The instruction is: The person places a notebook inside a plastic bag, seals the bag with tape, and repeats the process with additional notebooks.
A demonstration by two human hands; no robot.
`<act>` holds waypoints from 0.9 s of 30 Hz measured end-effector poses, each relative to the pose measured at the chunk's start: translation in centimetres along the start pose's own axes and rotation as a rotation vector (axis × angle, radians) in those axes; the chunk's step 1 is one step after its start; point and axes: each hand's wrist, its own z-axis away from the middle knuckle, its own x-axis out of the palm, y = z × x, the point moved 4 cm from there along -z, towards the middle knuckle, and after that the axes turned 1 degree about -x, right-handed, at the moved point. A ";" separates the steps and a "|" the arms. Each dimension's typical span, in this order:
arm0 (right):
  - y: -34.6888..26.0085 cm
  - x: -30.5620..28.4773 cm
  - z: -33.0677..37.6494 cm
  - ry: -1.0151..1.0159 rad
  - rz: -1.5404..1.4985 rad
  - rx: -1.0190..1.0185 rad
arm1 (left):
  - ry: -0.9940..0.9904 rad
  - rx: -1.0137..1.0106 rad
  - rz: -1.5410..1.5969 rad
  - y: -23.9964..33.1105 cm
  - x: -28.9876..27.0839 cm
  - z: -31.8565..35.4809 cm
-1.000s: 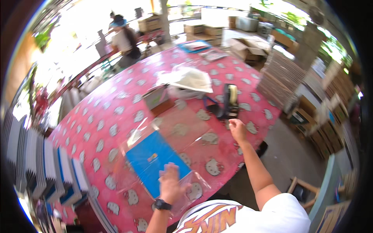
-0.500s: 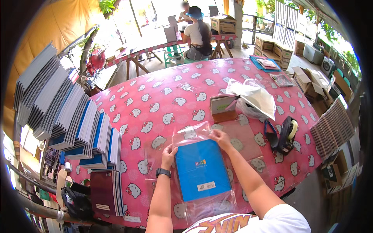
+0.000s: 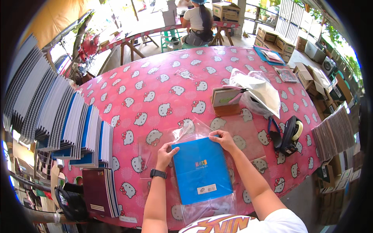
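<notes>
A pink table (image 3: 155,108) spreads beneath the blue notebook (image 3: 202,173), cartons (image 3: 284,46) beyond.

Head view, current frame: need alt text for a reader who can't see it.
Two bare hands are at the upper corners of a blue notebook, with clear plastic showing past its top and bottom edges, on a pink patterned table. Stacked spiral-bound notebooks line the left; a black tape dispenser and plastic bag sit to the right.
</notes>
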 end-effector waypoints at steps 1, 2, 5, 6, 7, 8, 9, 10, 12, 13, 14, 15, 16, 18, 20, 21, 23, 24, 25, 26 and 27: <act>0.1 0.4 0.0 -0.007 0.003 0.000 | -0.019 -0.012 -0.039 0.1 0.2 -0.3; 0.1 0.5 -0.1 0.051 -0.058 -0.017 | -0.039 -0.025 -0.077 0.2 0.3 -0.6; 0.5 0.8 0.3 0.106 -0.108 -0.037 | 0.040 0.074 0.031 -0.2 0.9 -0.3; 0.6 0.8 0.3 0.111 -0.102 -0.036 | 0.104 0.161 0.040 -0.2 0.7 -0.2; 0.6 0.5 0.2 0.111 -0.096 -0.033 | 0.104 0.158 0.047 -0.2 0.6 -0.2; 0.6 0.4 0.1 0.077 -0.119 -0.032 | -0.018 0.078 -0.015 -0.4 0.7 -0.4; 0.6 0.2 0.0 0.042 -0.141 -0.031 | -0.141 -0.002 -0.077 -0.6 1.1 -0.6; 0.4 0.4 -0.1 0.035 -0.136 -0.029 | -0.133 -0.003 -0.072 -0.4 1.1 -0.7; -0.1 0.5 -0.3 0.080 -0.170 -0.066 | 0.089 0.125 -0.013 0.4 0.4 -1.0; 0.4 0.3 -0.4 0.073 -0.166 -0.066 | -0.127 -0.002 0.027 0.3 0.9 -1.1; 0.9 0.1 -0.3 0.043 -0.127 -0.040 | -0.120 -0.001 0.031 0.7 0.8 -1.2; 1.4 -0.2 -0.4 0.015 -0.088 -0.014 | -0.241 -0.064 -0.055 0.8 1.1 -1.5; 1.4 -0.1 -0.5 0.003 -0.084 -0.012 | -0.357 -0.129 -0.142 1.0 1.4 -1.7; 1.2 0.1 -0.7 -0.005 -0.050 -0.068 | -0.351 -0.036 -0.111 2.0 2.3 -2.4; 0.6 0.2 -0.8 0.076 -0.084 -0.126 | 0.077 0.157 -0.056 3.3 1.1 -3.4; 0.3 0.1 -0.6 0.169 -0.123 -0.180 | 0.087 0.057 -0.059 3.0 0.0 -3.5; 0.6 -0.2 0.0 0.127 -0.130 -0.156 | -0.161 0.027 -0.198 2.3 0.2 -2.8; 0.7 -0.3 0.1 0.089 -0.140 -0.127 | -0.412 -0.008 -0.340 1.7 0.9 -2.2; 0.8 -0.4 0.2 0.086 -0.141 -0.125 | -0.419 -0.135 -0.229 2.2 1.2 -1.3; 1.0 -0.3 0.2 0.066 -0.087 -0.098 | -0.417 -0.137 -0.229 2.3 1.1 -1.5; 1.2 -0.3 0.2 0.046 -0.033 -0.071 | -0.492 -0.197 -0.126 2.4 1.3 -1.8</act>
